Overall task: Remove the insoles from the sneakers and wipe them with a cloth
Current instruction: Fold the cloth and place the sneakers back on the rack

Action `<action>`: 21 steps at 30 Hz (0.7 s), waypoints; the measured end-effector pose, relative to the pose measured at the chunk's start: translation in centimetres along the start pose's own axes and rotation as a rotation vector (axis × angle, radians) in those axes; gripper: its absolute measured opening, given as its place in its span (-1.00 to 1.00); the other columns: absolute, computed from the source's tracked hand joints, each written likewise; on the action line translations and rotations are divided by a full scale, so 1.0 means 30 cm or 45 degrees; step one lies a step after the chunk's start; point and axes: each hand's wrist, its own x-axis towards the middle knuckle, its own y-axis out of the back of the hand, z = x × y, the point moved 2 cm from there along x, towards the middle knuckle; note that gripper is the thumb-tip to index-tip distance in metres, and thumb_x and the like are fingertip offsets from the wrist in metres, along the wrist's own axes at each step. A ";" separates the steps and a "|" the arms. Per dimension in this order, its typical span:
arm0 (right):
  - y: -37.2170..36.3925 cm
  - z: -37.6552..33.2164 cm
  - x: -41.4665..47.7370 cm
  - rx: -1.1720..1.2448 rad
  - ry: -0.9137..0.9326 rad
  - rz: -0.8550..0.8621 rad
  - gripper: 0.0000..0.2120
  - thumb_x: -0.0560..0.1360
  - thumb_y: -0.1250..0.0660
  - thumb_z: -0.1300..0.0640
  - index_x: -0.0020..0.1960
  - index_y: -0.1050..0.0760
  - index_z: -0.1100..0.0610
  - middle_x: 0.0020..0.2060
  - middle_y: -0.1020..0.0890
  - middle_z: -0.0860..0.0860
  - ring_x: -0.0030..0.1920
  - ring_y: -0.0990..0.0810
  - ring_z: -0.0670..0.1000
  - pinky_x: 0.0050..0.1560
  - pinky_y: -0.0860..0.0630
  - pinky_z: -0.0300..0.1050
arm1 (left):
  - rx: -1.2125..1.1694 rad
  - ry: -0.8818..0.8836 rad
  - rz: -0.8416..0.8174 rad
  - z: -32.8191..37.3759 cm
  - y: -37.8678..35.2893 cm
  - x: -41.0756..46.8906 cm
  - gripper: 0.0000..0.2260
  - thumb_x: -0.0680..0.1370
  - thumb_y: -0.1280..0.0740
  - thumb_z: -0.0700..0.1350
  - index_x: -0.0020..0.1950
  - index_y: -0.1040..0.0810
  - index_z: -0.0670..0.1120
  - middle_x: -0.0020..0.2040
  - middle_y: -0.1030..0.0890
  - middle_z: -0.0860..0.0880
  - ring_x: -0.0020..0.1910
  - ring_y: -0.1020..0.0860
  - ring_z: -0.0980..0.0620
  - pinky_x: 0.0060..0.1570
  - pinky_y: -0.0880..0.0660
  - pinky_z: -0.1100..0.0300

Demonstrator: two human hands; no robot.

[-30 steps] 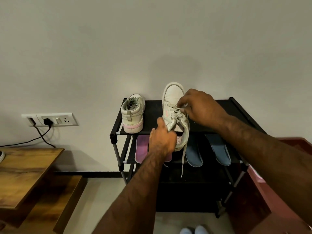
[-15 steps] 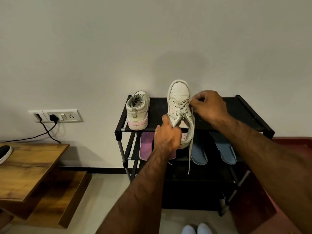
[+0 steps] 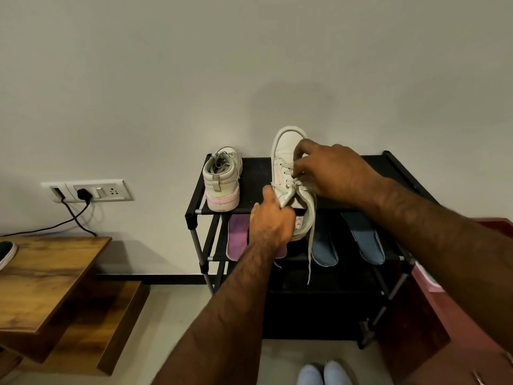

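Head view, and the off-white low-top leather sneaker (image 3: 286, 151) sits dead centre, over the top shelf of the black metal-and-fabric shoe rack (image 3: 388, 165), toe tipped up toward the wall, heel poking out past the shelf's front edge. The left hand (image 3: 273, 223) has its fingers curled round the near end of the shoe, gripping at the tongue and collar. The right hand (image 3: 333, 173) is over the lacing, fingertips pinched on the white laces (image 3: 290, 187) around the middle eyelets. One loose lace end (image 3: 310, 254) dangles in front of the shelf below. Does the sole touch the shelf? Can't tell, the hands cover it. To the left on that same top shelf, apart from the held shoe, the second off-white sneaker with a pink band on its sole (image 3: 222, 184) stands upright, heel toward the camera. One shelf down, a pink-purple foam insole (image 3: 237, 240) lies flat, another half hidden behind the left wrist, and to the right two blue foam insoles (image 3: 323, 251) lie side by side. Further out: a white wall switchboard (image 3: 111, 190) with a black plug (image 3: 82, 194) in it, a brown wooden table (image 3: 47, 273) at lower left, and the person's pale-socked feet (image 3: 322, 375) at the bottom edge.
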 end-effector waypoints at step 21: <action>-0.044 0.023 -0.034 0.266 -0.035 0.061 -0.89 0.54 -0.36 0.07 0.06 -0.59 -0.01 0.18 -0.49 -0.08 -0.07 -0.60 0.00 -0.03 -0.54 -0.01 | -0.080 0.002 0.037 0.001 0.004 -0.002 -0.68 0.40 -0.11 0.00 0.15 -0.31 0.06 -0.03 -0.61 -0.10 -0.03 -0.58 -0.18 0.03 -0.57 -0.19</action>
